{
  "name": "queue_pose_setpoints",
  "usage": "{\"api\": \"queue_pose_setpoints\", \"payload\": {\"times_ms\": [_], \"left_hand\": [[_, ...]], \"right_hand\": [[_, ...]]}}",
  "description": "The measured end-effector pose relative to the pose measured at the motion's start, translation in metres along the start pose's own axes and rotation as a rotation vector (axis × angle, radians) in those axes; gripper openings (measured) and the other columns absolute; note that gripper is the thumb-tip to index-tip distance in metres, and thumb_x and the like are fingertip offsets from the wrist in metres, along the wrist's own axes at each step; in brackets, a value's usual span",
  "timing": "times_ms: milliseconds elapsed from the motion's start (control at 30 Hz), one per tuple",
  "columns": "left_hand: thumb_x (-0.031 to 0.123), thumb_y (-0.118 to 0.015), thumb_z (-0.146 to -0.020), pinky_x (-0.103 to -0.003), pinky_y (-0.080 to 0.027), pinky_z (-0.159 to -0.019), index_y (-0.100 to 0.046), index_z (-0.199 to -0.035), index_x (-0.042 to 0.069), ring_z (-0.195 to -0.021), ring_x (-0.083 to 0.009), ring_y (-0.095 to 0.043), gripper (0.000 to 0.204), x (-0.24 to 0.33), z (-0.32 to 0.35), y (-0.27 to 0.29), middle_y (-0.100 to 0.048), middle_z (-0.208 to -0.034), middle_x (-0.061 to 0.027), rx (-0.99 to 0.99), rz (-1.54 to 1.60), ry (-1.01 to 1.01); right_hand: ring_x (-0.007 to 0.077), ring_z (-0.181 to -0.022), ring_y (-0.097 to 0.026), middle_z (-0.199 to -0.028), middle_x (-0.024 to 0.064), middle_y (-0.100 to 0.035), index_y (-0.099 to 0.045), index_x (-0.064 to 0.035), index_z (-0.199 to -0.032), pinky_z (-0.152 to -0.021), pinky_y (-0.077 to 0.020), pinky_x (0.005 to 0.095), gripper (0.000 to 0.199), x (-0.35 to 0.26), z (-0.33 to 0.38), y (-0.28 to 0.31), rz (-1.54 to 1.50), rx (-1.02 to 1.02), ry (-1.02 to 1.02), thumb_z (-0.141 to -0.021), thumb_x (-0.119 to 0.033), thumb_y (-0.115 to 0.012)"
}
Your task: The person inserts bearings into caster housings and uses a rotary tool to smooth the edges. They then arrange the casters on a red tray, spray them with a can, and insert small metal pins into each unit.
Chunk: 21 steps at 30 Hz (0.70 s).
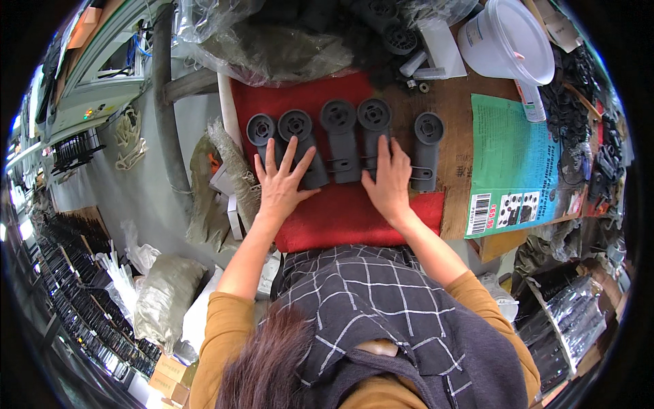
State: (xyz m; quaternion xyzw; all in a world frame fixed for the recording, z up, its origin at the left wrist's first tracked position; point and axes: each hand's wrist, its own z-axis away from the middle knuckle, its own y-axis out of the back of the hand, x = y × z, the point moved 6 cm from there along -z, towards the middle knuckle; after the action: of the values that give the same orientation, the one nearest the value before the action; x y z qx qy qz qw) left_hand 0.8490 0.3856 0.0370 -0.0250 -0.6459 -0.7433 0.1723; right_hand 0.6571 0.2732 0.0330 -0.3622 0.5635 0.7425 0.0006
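Grey wheel brackets (340, 140), five in a row on red cloth (340, 211) at frame centre. Left hand (281, 184) flat, fingers splayed; right hand (388, 180) flat, fingers together — pressing down, likely keeping them lined up.

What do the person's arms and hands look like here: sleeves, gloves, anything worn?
Both hands are bare: no gloves on the left hand or the right hand, and no rings or watch that I can make out. Mustard-yellow sleeves are pushed up toward the elbows, leaving the forearms uncovered. A dark grey checked garment with thin white lines covers the front.
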Motion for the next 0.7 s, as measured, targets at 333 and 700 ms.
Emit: {"api": "queue_pose_setpoints", "payload": {"times_ms": [333, 700], "left_hand": [[0.047, -0.082, -0.061, -0.062, -0.01, -0.114, -0.048, -0.142, 0.028, -0.145, -0.0387, -0.014, 0.09, 0.0, 0.004, 0.013, -0.026, -0.157, -0.007, -0.028, 0.063, -0.003], [0.019, -0.076, -0.084, -0.032, -0.047, -0.098, -0.037, -0.143, -0.001, -0.118, -0.0187, -0.053, 0.074, 0.075, -0.014, 0.038, -0.052, -0.133, -0.0147, 0.009, 1.587, 0.467]], "right_hand": [[0.0401, -0.126, -0.034, -0.143, 0.0213, -0.033, -0.03, -0.0045, -0.146, -0.103, -0.0285, 0.0512, 0.088, 0.035, 0.021, 0.033, 0.141, 0.245, -0.043, -0.076, -0.031, -0.076], [0.0377, -0.109, -0.054, -0.119, 0.0239, -0.053, -0.036, 0.0034, -0.143, -0.094, -0.0454, 0.0436, 0.095, -0.028, 0.037, 0.065, -0.577, -0.183, -0.002, -0.067, -0.029, -0.082]]}}
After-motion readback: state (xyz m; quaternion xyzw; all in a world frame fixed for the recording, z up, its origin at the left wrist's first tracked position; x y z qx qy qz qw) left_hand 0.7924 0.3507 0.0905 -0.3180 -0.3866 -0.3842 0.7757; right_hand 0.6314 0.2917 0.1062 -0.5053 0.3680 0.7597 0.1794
